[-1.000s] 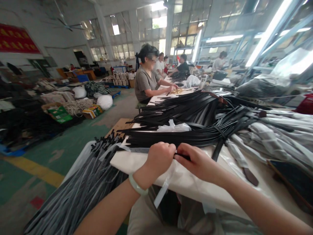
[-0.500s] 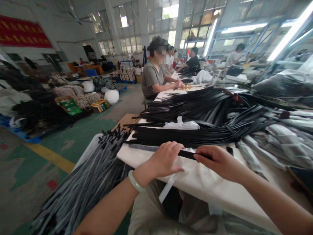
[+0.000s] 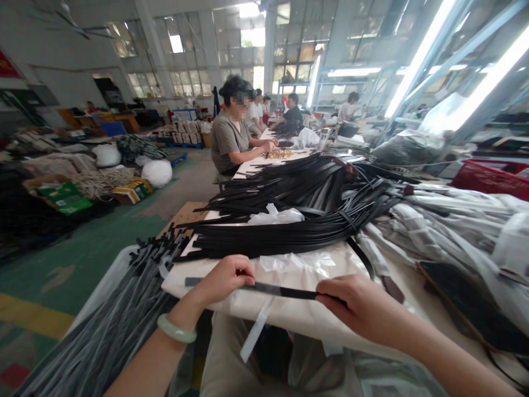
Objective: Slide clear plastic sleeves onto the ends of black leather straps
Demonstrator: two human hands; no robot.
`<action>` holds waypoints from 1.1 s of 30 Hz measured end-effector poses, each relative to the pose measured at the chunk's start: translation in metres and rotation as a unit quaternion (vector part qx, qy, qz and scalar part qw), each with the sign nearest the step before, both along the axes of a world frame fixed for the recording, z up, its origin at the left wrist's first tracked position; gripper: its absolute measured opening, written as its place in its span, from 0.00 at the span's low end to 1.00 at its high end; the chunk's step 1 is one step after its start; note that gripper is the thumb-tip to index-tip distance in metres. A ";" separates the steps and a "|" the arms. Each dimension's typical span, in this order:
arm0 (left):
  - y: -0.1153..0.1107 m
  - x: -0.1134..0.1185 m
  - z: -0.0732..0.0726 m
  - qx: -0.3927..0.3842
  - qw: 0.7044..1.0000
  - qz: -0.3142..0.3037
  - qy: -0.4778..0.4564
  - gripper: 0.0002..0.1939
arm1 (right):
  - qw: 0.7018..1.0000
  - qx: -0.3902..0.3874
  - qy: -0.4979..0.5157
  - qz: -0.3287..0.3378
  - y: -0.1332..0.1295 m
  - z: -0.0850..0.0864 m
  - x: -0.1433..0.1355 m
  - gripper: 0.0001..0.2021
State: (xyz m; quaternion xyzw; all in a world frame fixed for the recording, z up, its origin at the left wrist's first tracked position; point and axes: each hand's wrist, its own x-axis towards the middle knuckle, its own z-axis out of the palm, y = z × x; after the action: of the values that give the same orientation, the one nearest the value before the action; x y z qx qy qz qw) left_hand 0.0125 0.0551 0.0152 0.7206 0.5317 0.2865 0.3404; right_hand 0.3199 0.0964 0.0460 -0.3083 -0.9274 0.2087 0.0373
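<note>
A flat black strap (image 3: 300,293) with a greyish covered stretch towards its left end lies across the near edge of the white-topped table (image 3: 355,325). My left hand (image 3: 226,278), with a pale green bangle on the wrist, is closed on the greyish part. Further right, my right hand (image 3: 351,303) pinches the black part, its end hidden in the fingers. Behind both hands lies a thick bundle of black straps (image 3: 264,237). Clear plastic film (image 3: 289,261) rests between the bundle and my hands, and a whitish strip (image 3: 256,331) hangs over the table edge.
Many grey wrapped straps (image 3: 124,320) fill a white bin at the left. White-wrapped bundles (image 3: 450,220) and a dark flat object (image 3: 475,306) lie at the right, with a red crate (image 3: 491,179) behind. A person in a grey shirt (image 3: 231,138) sits across, handling gold-coloured pieces.
The view has swung right. My left hand, loosely spread before, has closed on the strap further from my right hand. More of the strap shows between the hands.
</note>
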 end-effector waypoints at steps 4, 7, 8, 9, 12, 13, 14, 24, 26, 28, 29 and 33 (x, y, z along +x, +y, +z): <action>-0.001 0.007 -0.001 0.002 1.000 0.011 -0.025 0.06 | 1.000 -0.011 0.007 0.003 0.001 0.002 0.005 0.14; -0.002 0.018 0.000 0.021 0.999 0.023 -0.023 0.08 | 1.000 -0.016 0.006 -0.004 0.002 0.007 0.005 0.15; -0.003 0.024 0.001 0.029 0.999 0.027 -0.020 0.09 | 1.000 -0.016 0.007 -0.005 0.002 0.008 0.005 0.15; -0.004 0.030 0.002 0.037 0.999 0.028 -0.016 0.09 | 1.000 -0.014 0.008 -0.004 0.002 0.009 0.006 0.15; -0.005 0.046 0.008 0.059 0.998 0.026 0.005 0.10 | 1.000 -0.003 0.019 -0.001 0.000 0.007 0.011 0.17; -0.005 0.050 0.010 0.069 0.997 0.029 0.017 0.10 | 1.000 0.004 0.021 -0.005 0.000 0.005 0.015 0.17; -0.005 0.053 0.012 0.079 0.996 0.036 0.030 0.10 | 1.000 0.015 0.023 -0.012 0.001 0.003 0.019 0.18; -0.003 0.076 -0.005 0.185 0.951 0.085 0.233 0.08 | 0.997 0.067 0.030 -0.011 0.002 -0.016 0.017 0.14; -0.004 0.087 -0.009 0.193 0.942 0.082 0.262 0.08 | 0.997 0.061 0.039 -0.015 -0.001 -0.022 0.005 0.19; -0.006 0.094 -0.010 0.195 0.937 0.071 0.281 0.08 | 0.997 0.060 0.035 -0.023 -0.003 -0.028 -0.007 0.19; -0.007 0.094 -0.009 0.196 0.935 0.063 0.289 0.09 | 0.997 0.061 0.027 -0.030 -0.004 -0.030 -0.012 0.17; -0.013 0.050 -0.006 0.185 0.932 0.034 0.308 0.08 | 0.998 0.047 -0.003 -0.050 0.005 -0.027 -0.008 0.16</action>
State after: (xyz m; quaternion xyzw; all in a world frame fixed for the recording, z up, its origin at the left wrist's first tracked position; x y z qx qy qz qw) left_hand 0.0626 0.0416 0.0091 0.8051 0.5723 0.1552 0.0102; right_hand 0.3120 0.1017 0.0192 -0.3532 -0.9196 0.1616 0.0596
